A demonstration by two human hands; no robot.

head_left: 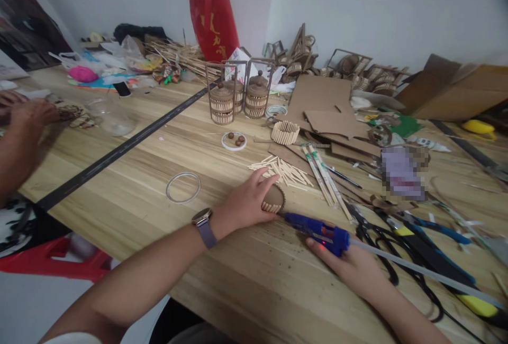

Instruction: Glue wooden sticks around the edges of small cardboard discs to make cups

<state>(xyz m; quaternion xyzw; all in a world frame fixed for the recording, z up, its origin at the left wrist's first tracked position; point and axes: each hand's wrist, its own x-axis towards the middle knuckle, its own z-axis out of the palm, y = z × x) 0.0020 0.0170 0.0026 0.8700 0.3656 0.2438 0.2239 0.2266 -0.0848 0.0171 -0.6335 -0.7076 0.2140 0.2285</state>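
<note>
Tabletop (138, 190) of pale wood, with another person's hands (32, 114) at the far left, then a dark strip (129, 144) and a thin white ring (168, 190) lying flat. Near the middle, the wearer's left hand (250, 201), with a watch (202, 217) on its wrist, grasps a small round piece (273, 196) between thumb and fingers, down at the tabletop. The piece has a flat brown base, with short pale sticks (272, 208) standing side by side along its near edge; fingers hide part of it. Just behind lies a loose pile of similar sticks (291, 172). Farther right, the right hand (357, 267) is wrapped around a blue glue gun (313, 227), its nozzle pointing left, close by the piece; whether they touch is unclear. The step in hand looks like gluing sticks around the rim; the next move seems to call for a steady base and a small, well-aimed dab of glue.
</note>
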